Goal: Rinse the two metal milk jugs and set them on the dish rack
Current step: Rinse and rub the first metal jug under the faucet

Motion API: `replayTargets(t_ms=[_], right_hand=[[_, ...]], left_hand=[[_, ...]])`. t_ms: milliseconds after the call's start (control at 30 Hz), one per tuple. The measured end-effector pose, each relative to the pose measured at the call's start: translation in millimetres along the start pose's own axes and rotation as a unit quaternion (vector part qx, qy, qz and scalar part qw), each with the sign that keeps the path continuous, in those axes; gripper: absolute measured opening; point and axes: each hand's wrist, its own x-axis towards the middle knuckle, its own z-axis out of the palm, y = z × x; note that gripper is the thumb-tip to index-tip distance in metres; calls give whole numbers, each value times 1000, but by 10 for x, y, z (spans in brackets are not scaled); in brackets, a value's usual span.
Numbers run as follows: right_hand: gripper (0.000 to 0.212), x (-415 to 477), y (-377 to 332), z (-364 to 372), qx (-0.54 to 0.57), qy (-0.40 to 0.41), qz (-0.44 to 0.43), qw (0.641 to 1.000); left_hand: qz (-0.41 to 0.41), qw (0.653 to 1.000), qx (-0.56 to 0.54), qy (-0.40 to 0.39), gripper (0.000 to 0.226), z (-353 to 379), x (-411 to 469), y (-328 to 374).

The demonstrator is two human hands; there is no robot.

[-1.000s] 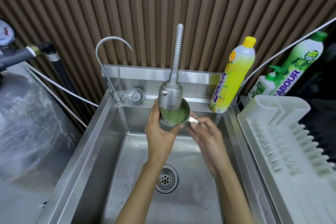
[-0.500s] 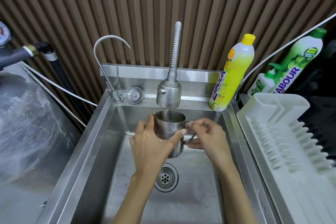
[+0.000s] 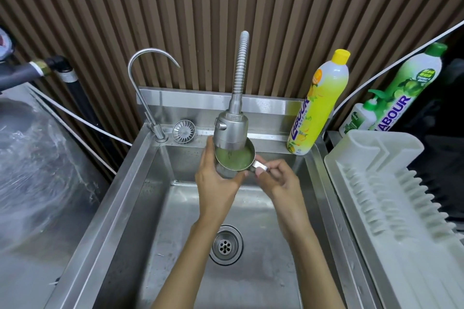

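Sink (image 3: 118,198), steel, drain (image 3: 226,244) in its floor. Spray tap (image 3: 231,130) hangs over the back edge, with a thin curved tap (image 3: 148,83) and loose strainer (image 3: 183,131) to its left. Yellow bottle (image 3: 319,105) and green bottle (image 3: 406,88) stand at the right, behind the white dish rack (image 3: 376,183). Worktop (image 3: 37,183) at left.

Milk jug (image 3: 234,160): over the sink, rim just under the spray head, which hides its far edge. Half a second ago it sat lower and upright; now it is raised. Long axis tilted, mouth up and toward the viewer, greenish water inside, handle pointing right.

Left hand (image 3: 216,180) wraps the body. Right hand (image 3: 276,178) pinches the handle.
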Motion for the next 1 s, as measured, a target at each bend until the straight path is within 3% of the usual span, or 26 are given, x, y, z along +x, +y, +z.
replayTargets(t_ms=[133,300,467,533,633,700,800,867,1000], right_hand=[[12,-3,186,91,157,-43,93,982],[15,-57,83,105,41,-35,92,994],[17,-48,-170,-62,-181,31,23,983],[19,-68,-204,-116,-282,57,-20,958],[20,-113,-230,-119,-326,74,-57,941],[21,-114,-224,-95,-280,75,-69,955],[19,-62,-141,-51,-111,50,-40,992],[16,-29,-47,4,-4,25,-5,1000],[14,2,100,130,171,-32,73,982]], left_hand=[[66,990,121,5,91,-185,-35,99],[23,972,231,27,94,-313,-143,255],[-79,983,164,-27,77,-223,-205,130],[-88,991,86,-52,60,-173,-219,66],[-123,985,-87,-79,48,-63,-202,-32],[-124,977,-157,-78,56,23,-184,-79],[-96,977,-189,-38,86,94,-126,-99],[-54,988,-145,-7,102,69,-78,-57],[40,999,-6,32,96,-101,-44,47]])
